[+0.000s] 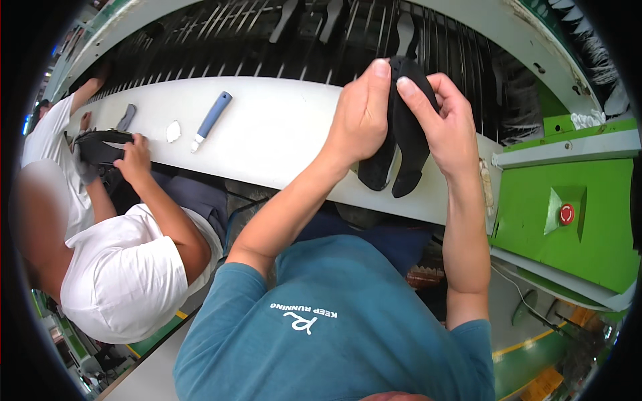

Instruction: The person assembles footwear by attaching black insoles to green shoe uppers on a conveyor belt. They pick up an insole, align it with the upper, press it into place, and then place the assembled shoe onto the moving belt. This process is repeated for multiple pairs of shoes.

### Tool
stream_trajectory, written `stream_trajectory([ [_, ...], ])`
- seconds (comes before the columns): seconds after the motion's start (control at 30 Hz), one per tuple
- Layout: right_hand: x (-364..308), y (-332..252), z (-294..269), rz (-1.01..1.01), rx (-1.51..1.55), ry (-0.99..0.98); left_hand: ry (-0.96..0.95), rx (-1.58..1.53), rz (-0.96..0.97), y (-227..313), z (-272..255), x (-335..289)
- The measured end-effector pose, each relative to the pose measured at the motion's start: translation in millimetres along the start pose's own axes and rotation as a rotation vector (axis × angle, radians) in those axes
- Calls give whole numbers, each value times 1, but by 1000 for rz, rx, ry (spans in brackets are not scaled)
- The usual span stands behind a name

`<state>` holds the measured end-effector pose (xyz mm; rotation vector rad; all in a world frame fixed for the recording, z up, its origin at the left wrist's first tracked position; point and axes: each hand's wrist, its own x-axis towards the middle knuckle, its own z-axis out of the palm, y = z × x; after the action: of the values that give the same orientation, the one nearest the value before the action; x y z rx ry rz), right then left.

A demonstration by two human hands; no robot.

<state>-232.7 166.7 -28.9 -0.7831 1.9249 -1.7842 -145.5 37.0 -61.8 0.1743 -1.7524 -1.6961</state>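
Above the white worktop, both my hands are closed around two long black shoe pieces that meet at their far end and spread apart toward me. My left hand (363,110) grips the left piece, a black shoe (376,164), with the thumb along its far end. In my right hand (449,127) is the right piece, a black shoe sole (409,144) with a step like a heel at its near end. My right thumb presses on the sole's upper face, and the fingers curl round its outer edge. A narrow gap shows between the two pieces.
Beyond the worktop (267,117) runs a rack of metal rods (234,30) carrying more black soles (289,19). A blue-handled brush (212,120) and a white scrap (174,131) lie at left. A co-worker (127,267) handles a black shoe there. At right stands a green machine (535,247) with a red button (567,214).
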Motion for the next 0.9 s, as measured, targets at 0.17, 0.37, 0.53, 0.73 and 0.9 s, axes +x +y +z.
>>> stream_trajectory([
  [0.17, -8, 0, -1, -70, 113, -68, -35, 200, 107, 7, -7, -3],
  [0.37, -28, 2, 1, -78, 209, -134, -165, 161, 129, 22, -24, -24],
  [0.53, -48, 6, 6, -91, 244, -109, -197, 144, 128, 26, -32, -37],
  [0.73, -69, 27, 15, -45, 309, -48, -169, 37, 84, 29, -44, -53],
  [0.9, -82, 29, 27, -185, 228, -10, -171, -78, 67, 43, -53, -63],
])
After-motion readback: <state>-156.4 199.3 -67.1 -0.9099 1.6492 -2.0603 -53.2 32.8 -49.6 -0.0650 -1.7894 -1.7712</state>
